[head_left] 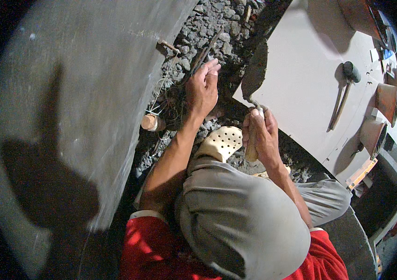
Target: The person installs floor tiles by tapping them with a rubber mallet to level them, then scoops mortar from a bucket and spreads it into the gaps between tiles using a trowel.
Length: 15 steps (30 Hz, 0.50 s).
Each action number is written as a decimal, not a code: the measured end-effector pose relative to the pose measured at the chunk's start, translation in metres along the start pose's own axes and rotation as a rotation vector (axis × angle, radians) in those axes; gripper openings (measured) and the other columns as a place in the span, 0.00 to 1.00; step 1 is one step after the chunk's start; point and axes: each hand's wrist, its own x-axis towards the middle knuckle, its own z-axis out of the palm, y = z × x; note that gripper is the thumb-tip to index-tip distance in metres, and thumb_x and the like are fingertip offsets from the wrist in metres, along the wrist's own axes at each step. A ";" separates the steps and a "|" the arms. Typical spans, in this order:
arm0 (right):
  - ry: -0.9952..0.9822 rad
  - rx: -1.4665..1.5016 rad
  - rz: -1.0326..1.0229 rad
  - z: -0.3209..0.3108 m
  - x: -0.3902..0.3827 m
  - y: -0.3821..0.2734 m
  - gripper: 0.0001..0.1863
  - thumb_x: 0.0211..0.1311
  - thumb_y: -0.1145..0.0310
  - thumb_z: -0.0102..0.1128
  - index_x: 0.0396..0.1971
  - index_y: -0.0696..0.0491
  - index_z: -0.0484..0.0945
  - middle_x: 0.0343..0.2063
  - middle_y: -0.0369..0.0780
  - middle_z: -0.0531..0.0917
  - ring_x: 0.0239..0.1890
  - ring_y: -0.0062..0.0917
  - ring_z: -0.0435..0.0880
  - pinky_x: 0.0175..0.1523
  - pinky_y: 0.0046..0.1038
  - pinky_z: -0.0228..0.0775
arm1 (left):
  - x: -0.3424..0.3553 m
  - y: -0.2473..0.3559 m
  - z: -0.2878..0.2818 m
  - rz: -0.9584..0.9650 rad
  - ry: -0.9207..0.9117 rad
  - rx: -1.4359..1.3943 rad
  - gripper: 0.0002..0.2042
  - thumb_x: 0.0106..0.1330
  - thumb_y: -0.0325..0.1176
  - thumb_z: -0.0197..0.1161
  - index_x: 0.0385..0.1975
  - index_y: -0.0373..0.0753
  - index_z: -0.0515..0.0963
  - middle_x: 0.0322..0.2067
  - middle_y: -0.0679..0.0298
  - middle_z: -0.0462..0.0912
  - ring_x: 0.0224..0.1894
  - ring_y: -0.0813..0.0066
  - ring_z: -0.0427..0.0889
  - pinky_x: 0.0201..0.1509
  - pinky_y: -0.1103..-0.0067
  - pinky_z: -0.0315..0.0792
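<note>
My right hand [264,140] is wrapped round the pale handle of a pointing trowel [256,72]. The trowel's leaf-shaped grey blade points away from me, beside the near left corner of a large pale tile [301,88]. My left hand [202,88] is over the rubble [207,28], with its fingers mostly extended and close together. Beside its fingertips a thin dark rod [213,43] slants up out of the rubble; whether the fingers touch it is unclear. Loose pale wire [163,86] lies left of that hand.
A smooth grey slab [109,60] fills the left side, with a capped pipe stub [150,122] by its edge. On the tile rests a rubber mallet [351,72]. Rust-coloured pans [387,100] and a yellow-orange level [361,173] are at right. My beige clog [226,141] stands in the rubble.
</note>
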 end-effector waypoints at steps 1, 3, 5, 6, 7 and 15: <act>-0.031 0.013 -0.009 -0.001 -0.003 0.002 0.16 0.77 0.52 0.56 0.45 0.51 0.72 0.28 0.33 0.77 0.19 0.16 0.76 0.21 0.20 0.71 | -0.002 0.003 -0.001 -0.004 -0.020 0.017 0.17 0.77 0.29 0.51 0.58 0.27 0.76 0.51 0.47 0.86 0.54 0.59 0.86 0.59 0.71 0.78; 0.006 -0.080 -0.003 -0.003 -0.005 0.005 0.16 0.78 0.53 0.55 0.48 0.51 0.72 0.28 0.34 0.77 0.19 0.16 0.77 0.21 0.21 0.71 | -0.005 0.007 -0.004 -0.035 -0.045 0.089 0.16 0.74 0.29 0.55 0.57 0.35 0.81 0.53 0.50 0.85 0.57 0.56 0.83 0.64 0.69 0.74; 0.061 -0.159 0.072 -0.004 -0.008 0.006 0.16 0.78 0.53 0.55 0.49 0.51 0.72 0.28 0.33 0.77 0.19 0.16 0.76 0.21 0.21 0.70 | -0.008 0.009 -0.004 0.001 -0.091 0.137 0.16 0.72 0.28 0.55 0.57 0.36 0.81 0.52 0.49 0.85 0.56 0.53 0.84 0.64 0.69 0.74; 0.037 -0.165 0.004 -0.005 -0.010 0.006 0.16 0.78 0.54 0.55 0.49 0.51 0.72 0.28 0.34 0.77 0.19 0.16 0.76 0.21 0.21 0.70 | -0.010 0.010 -0.005 -0.050 -0.181 0.213 0.19 0.72 0.25 0.51 0.60 0.30 0.76 0.53 0.43 0.84 0.52 0.57 0.87 0.57 0.70 0.78; 0.018 -0.119 0.018 -0.006 -0.013 0.005 0.16 0.78 0.54 0.54 0.49 0.51 0.72 0.28 0.34 0.77 0.19 0.16 0.76 0.21 0.21 0.70 | -0.013 0.010 -0.004 -0.037 -0.195 0.248 0.19 0.72 0.25 0.51 0.61 0.30 0.75 0.53 0.42 0.84 0.52 0.55 0.86 0.57 0.69 0.78; 0.017 -0.171 0.067 -0.022 -0.035 -0.016 0.14 0.77 0.56 0.53 0.50 0.51 0.73 0.28 0.34 0.78 0.20 0.17 0.76 0.22 0.22 0.68 | -0.032 0.005 0.004 -0.082 -0.224 0.234 0.24 0.67 0.22 0.50 0.65 0.34 0.72 0.55 0.45 0.83 0.56 0.49 0.84 0.61 0.65 0.76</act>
